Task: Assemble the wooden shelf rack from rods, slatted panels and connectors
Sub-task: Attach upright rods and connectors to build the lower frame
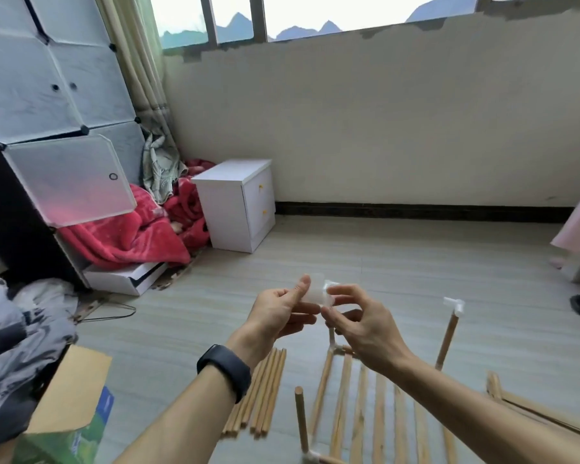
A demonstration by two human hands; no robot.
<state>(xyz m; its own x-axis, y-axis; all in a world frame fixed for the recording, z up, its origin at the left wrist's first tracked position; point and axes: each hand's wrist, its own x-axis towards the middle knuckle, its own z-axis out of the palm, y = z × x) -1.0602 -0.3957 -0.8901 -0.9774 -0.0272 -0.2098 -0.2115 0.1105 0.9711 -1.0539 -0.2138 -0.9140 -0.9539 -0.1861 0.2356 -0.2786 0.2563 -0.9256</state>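
Both my hands are raised in front of me over the floor. My left hand (283, 313) pinches a small clear plastic bag (313, 294) with thumb on top. My right hand (362, 324) pinches the bag's other end, where a white connector (330, 285) shows. Below lies a slatted wooden panel (379, 413) with upright rods at its corners: one rod (301, 420) near me, another rod (446, 339) at the right topped by a white connector (454, 305). A bundle of loose rods (262, 396) lies left of the panel.
A cardboard box (71, 406) stands at lower left beside grey bedding (17, 333). A white nightstand (236, 204), a red blanket (141, 229) and a plastic cube wardrobe (54, 105) are at the back left. More wooden parts (523, 406) lie at the right.
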